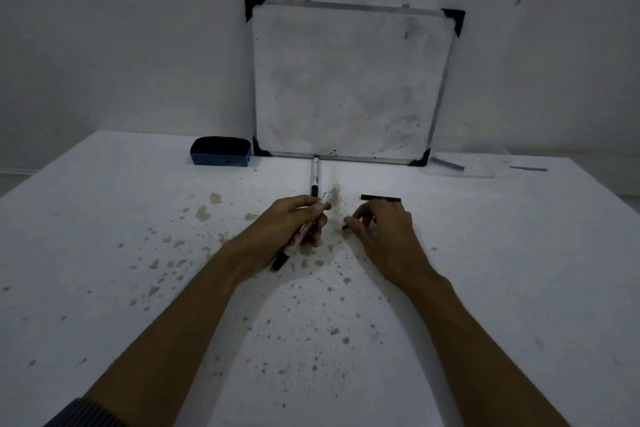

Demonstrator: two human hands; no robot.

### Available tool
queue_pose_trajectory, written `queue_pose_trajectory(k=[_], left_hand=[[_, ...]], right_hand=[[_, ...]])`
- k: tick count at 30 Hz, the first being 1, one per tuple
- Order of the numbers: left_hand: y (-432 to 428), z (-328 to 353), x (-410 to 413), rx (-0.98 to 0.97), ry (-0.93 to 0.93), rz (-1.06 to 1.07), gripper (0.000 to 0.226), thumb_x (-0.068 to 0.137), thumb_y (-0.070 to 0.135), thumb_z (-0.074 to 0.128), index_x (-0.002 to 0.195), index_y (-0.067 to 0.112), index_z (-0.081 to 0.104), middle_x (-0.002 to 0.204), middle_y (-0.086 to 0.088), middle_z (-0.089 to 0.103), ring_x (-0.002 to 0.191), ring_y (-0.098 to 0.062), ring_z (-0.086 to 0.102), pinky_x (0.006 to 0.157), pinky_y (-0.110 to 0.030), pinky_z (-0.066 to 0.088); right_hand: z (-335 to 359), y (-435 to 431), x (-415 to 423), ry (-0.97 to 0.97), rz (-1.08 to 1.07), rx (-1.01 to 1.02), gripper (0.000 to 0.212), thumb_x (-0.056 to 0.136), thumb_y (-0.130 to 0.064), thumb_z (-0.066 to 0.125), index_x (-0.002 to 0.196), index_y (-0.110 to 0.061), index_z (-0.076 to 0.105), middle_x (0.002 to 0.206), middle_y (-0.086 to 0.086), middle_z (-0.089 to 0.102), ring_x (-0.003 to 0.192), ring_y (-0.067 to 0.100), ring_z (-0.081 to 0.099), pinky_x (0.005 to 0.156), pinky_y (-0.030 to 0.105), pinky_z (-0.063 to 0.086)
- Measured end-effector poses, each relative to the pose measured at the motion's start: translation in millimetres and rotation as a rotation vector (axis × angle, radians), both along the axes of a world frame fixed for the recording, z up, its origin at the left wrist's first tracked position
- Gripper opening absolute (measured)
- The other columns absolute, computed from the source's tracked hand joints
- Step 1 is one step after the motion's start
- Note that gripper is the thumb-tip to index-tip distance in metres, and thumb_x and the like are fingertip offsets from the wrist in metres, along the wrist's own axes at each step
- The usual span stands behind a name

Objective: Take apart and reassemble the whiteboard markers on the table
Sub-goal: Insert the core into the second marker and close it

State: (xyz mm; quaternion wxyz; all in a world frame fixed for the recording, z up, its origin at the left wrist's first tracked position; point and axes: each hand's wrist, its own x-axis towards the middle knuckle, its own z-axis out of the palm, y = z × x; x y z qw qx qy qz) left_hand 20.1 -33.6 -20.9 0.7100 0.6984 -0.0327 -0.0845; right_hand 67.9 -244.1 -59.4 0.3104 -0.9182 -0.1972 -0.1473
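Note:
My left hand [294, 224] grips a white whiteboard marker barrel [309, 226], tilted, its black end [279, 262] low and its open clear end up near my fingertips. My right hand [384, 229] rests on the stained white table [138, 253] and pinches a small black part [345, 227] at its fingertips. A thin black stick [380, 198], like an ink core, lies flat just beyond my right hand. A second whole marker [314, 176], white with a dark cap, lies pointing away toward the whiteboard.
A small framed whiteboard [349, 80] leans on the wall at the table's back. A blue eraser [221, 151] sits left of it. A clear plastic tray [464, 165] lies to its right. Brown stains speckle the tabletop.

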Motion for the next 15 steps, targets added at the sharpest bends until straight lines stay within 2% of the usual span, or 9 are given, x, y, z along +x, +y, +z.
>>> queue_pose_trajectory(k=[2, 5, 7, 8, 9, 10, 12, 14, 15], left_hand=[[-3, 1, 1, -0.041, -0.01, 0.053, 0.029, 0.107, 0.023, 0.051, 0.12, 0.002, 0.065, 0.085, -0.005, 0.067, 0.072, -0.019, 0.062, 0.067, -0.03, 0.053], [-9, 5, 3, -0.192, -0.019, 0.152, 0.026, 0.108, 0.02, 0.047, 0.113, 0.001, 0.064, 0.086, -0.008, 0.074, 0.074, -0.023, 0.065, 0.066, -0.031, 0.055], [-11, 7, 5, -0.313, -0.02, 0.227, 0.027, 0.109, 0.02, 0.046, 0.107, 0.001, 0.064, 0.09, -0.009, 0.079, 0.079, -0.024, 0.072, 0.069, -0.032, 0.059], [-11, 8, 6, -0.399, -0.008, 0.254, 0.029, 0.109, 0.021, 0.046, 0.107, -0.001, 0.064, 0.093, -0.01, 0.08, 0.084, -0.025, 0.075, 0.073, -0.032, 0.061], [-10, 8, 8, -0.498, 0.005, 0.265, 0.032, 0.109, 0.022, 0.045, 0.112, -0.005, 0.062, 0.1, -0.012, 0.08, 0.091, -0.024, 0.077, 0.077, -0.031, 0.062], [-10, 7, 8, -0.584, 0.016, 0.263, 0.036, 0.11, 0.023, 0.044, 0.12, -0.009, 0.057, 0.108, -0.013, 0.079, 0.097, -0.023, 0.077, 0.081, -0.03, 0.062], [-12, 5, 5, -0.643, 0.029, 0.239, 0.041, 0.111, 0.023, 0.04, 0.131, -0.01, 0.051, 0.122, -0.015, 0.075, 0.112, -0.023, 0.073, 0.091, -0.03, 0.06], [-21, 1, 2, -0.627, 0.049, 0.206, 0.043, 0.111, 0.023, 0.04, 0.134, -0.012, 0.052, 0.129, -0.016, 0.071, 0.121, -0.026, 0.068, 0.102, -0.034, 0.056], [-26, -1, 0, -0.624, 0.068, 0.198, 0.043, 0.111, 0.023, 0.041, 0.133, -0.011, 0.055, 0.129, -0.017, 0.071, 0.122, -0.028, 0.068, 0.103, -0.035, 0.055]], right_hand=[[-1, 0, 1, -0.01, -0.002, -0.065, 0.025, 0.092, -0.055, 0.063, 0.092, -0.031, 0.071, 0.088, -0.012, 0.066, 0.088, 0.013, 0.059, 0.085, 0.041, 0.052], [6, 1, -8, -0.059, 0.035, -0.022, 0.032, 0.089, -0.049, 0.071, 0.113, -0.029, 0.065, 0.1, -0.01, 0.064, 0.098, 0.013, 0.055, 0.088, 0.034, 0.043], [15, 2, -18, 0.024, 0.123, 0.087, 0.05, 0.083, -0.049, 0.078, 0.125, -0.033, 0.056, 0.104, -0.014, 0.062, 0.098, 0.006, 0.054, 0.088, 0.026, 0.043], [19, 3, -23, 0.096, 0.172, 0.163, 0.059, 0.079, -0.048, 0.081, 0.128, -0.036, 0.052, 0.104, -0.017, 0.063, 0.096, 0.001, 0.057, 0.085, 0.017, 0.044], [23, 5, -27, 0.168, 0.212, 0.242, 0.065, 0.076, -0.046, 0.085, 0.13, -0.038, 0.05, 0.103, -0.016, 0.066, 0.095, -0.001, 0.06, 0.079, 0.009, 0.045], [25, 7, -30, 0.229, 0.238, 0.328, 0.068, 0.074, -0.041, 0.088, 0.13, -0.038, 0.05, 0.101, -0.014, 0.068, 0.093, -0.002, 0.063, 0.074, 0.007, 0.047], [30, 12, -33, 0.292, 0.248, 0.498, 0.061, 0.076, -0.033, 0.088, 0.128, -0.032, 0.056, 0.1, -0.008, 0.072, 0.088, 0.004, 0.068, 0.071, 0.015, 0.053], [32, 18, -36, 0.295, 0.23, 0.666, 0.046, 0.083, -0.027, 0.083, 0.124, -0.026, 0.063, 0.103, -0.005, 0.075, 0.092, 0.01, 0.072, 0.076, 0.024, 0.059], [31, 20, -37, 0.299, 0.205, 0.76, 0.038, 0.087, -0.024, 0.079, 0.122, -0.022, 0.066, 0.105, -0.005, 0.076, 0.095, 0.009, 0.073, 0.079, 0.023, 0.059]])
